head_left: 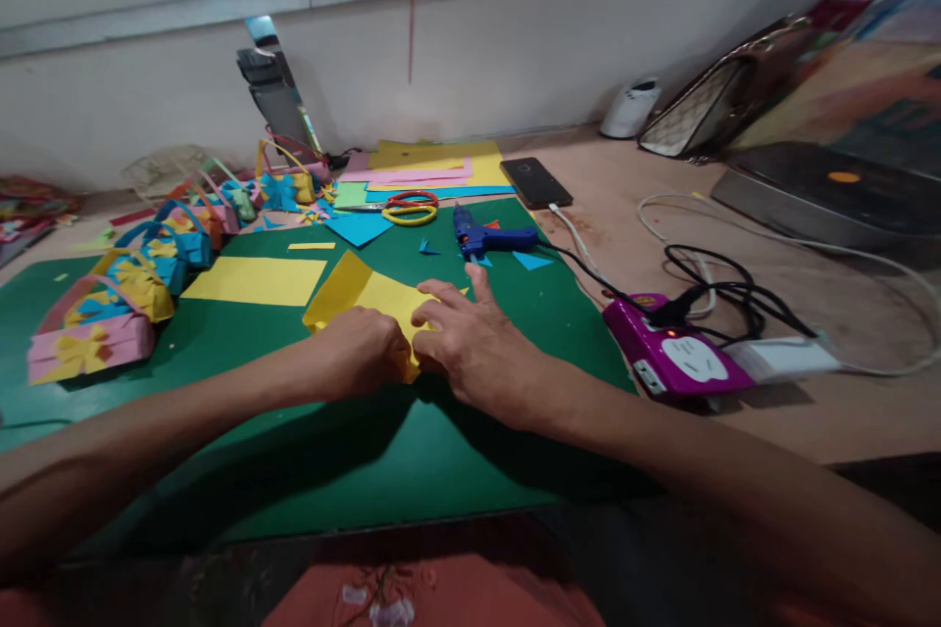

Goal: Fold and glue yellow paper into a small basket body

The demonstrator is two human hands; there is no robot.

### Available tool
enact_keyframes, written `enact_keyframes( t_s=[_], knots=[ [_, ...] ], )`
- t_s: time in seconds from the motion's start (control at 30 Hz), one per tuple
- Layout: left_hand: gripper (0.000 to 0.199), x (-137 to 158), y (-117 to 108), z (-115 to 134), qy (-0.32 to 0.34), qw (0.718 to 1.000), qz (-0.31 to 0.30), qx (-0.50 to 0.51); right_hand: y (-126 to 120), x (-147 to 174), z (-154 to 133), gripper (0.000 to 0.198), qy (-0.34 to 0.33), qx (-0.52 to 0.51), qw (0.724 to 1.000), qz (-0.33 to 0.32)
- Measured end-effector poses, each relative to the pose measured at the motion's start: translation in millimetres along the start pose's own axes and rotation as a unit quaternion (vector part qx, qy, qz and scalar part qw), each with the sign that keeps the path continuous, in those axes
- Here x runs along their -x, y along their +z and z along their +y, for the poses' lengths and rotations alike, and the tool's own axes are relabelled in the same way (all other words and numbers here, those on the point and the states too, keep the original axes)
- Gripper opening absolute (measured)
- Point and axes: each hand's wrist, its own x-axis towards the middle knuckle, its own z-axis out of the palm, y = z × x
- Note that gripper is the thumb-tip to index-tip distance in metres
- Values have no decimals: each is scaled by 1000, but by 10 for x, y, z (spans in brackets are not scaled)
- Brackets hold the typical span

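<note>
A sheet of yellow paper (382, 297), creased with one end standing up at the left, is between my two hands over the green mat. My left hand (360, 350) is closed on its near edge. My right hand (474, 343) grips the paper's right side with bent fingers, the thumb and index finger raised. The fingertips under the paper are partly hidden. A flat yellow paper strip (255, 281) lies left of my hands. Just beyond my right hand rests a blue glue gun (492, 235).
Small paper baskets with flowers (92, 350) line the left side. Scissors (412, 208) and stacked coloured paper (433, 162) lie at the back, near a phone (536, 182). A purple power strip (676, 353) with tangled cables sits right of the green mat (309, 470).
</note>
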Motion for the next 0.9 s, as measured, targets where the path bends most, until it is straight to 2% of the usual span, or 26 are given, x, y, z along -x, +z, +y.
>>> enact_keyframes(
  t_s=[0.23, 0.43, 0.57, 0.67, 0.77, 0.8, 0.83, 0.9],
  knots=[
    [17, -10, -43, 65, -22, 1000, -5, -20, 18, 1, 7, 22, 11, 2, 1000, -7],
    [17, -46, 1, 73, -35, 999, 14, -32, 27, 9, -4, 21, 4, -1, 1000, -10],
    [18, -63, 3, 82, -29, 999, 21, -33, 42, 13, -2, 22, 2, -6, 1000, 0],
    [19, -37, -74, 52, -7, 999, 21, -29, 24, 0, 34, 20, 10, -27, 1000, -2],
    [19, 19, -187, -44, 16, 1000, 21, -3, -2, -25, 104, 15, 35, -51, 998, -3],
    [14, 35, -215, -88, 11, 1000, 17, 8, -8, -33, 130, 14, 47, -56, 997, -4],
    [8, 47, -232, -134, 16, 999, 9, 30, -13, -40, 154, 13, 58, -59, 997, -7],
    [12, 50, -233, -219, 46, 994, -14, 97, -14, -52, 189, 12, 71, -60, 995, -18]
  ],
)
